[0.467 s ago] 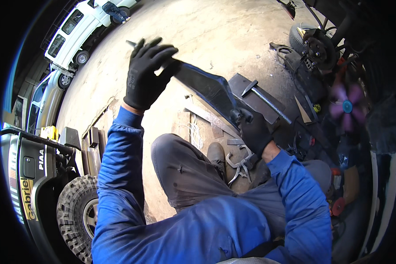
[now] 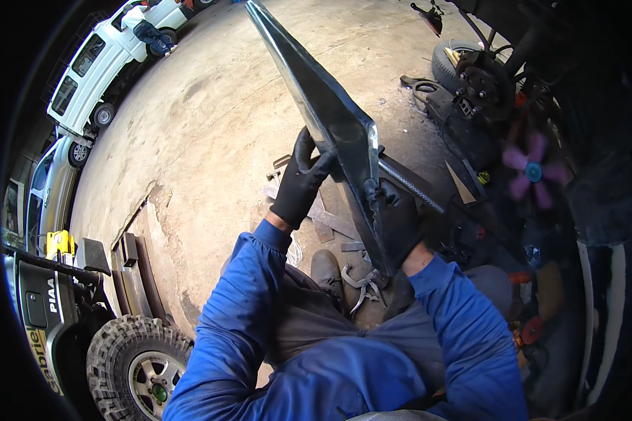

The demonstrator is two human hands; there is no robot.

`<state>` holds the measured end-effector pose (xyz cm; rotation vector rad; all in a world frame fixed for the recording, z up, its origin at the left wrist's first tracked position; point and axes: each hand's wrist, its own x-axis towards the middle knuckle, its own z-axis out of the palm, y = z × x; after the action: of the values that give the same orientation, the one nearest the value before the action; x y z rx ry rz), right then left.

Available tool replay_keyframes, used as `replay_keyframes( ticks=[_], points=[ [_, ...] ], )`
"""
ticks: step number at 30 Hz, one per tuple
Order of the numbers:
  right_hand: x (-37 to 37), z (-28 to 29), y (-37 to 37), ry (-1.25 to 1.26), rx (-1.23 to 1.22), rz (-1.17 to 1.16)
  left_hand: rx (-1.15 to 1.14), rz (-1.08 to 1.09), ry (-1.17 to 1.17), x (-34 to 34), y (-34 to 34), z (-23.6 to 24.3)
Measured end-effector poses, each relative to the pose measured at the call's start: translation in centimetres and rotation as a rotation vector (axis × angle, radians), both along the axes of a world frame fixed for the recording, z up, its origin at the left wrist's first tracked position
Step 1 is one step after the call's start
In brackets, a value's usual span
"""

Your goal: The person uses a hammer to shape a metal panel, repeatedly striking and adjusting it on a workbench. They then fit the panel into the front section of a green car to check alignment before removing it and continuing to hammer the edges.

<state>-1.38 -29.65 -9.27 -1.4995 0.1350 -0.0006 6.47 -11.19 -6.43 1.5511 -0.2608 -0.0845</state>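
Observation:
A long, dark, bent sheet-metal piece [image 2: 333,119] is raised diagonally in front of me, its narrow tip at the top of the view. My left hand [image 2: 300,179], in a black glove, holds it by its left edge near the middle. My right hand [image 2: 393,221], also gloved, grips its lower part on the right. Partly behind the piece, a tool with a knurled metal handle [image 2: 414,186] lies on the floor. Locking clamps [image 2: 361,288] and steel offcuts [image 2: 330,221] lie by my boot [image 2: 326,274].
A purple fan [image 2: 534,168] and a wheel hub [image 2: 484,84] are at my right. A black vehicle with a knobby tyre [image 2: 133,358] is at lower left. A co-worker [image 2: 147,28] stands by a white van [image 2: 84,70] at the back left.
The metal piece has swung upright, its tip rising to the top. My left hand has moved down and right along it, from near the tip to the middle.

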Motion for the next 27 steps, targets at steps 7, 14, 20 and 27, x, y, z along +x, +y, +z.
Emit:
replay_keyframes(
  ticks=[7,14,20,27],
  points=[
    [1.1,0.1,0.9,-0.106,0.010,-0.011,-0.015,0.063,0.186,0.1,-2.8,-0.3],
    [0.8,0.6,0.8,-0.105,-0.027,0.052,-0.052,0.087,0.192,0.3,-2.5,-0.5],
    [1.6,1.2,-0.8,-0.259,-0.198,0.162,-0.067,0.116,0.211,0.3,-1.6,0.4],
    [2.7,0.3,-7.5,-0.146,-0.200,-0.058,-0.166,0.146,0.159,0.1,0.1,1.5]
  ],
)
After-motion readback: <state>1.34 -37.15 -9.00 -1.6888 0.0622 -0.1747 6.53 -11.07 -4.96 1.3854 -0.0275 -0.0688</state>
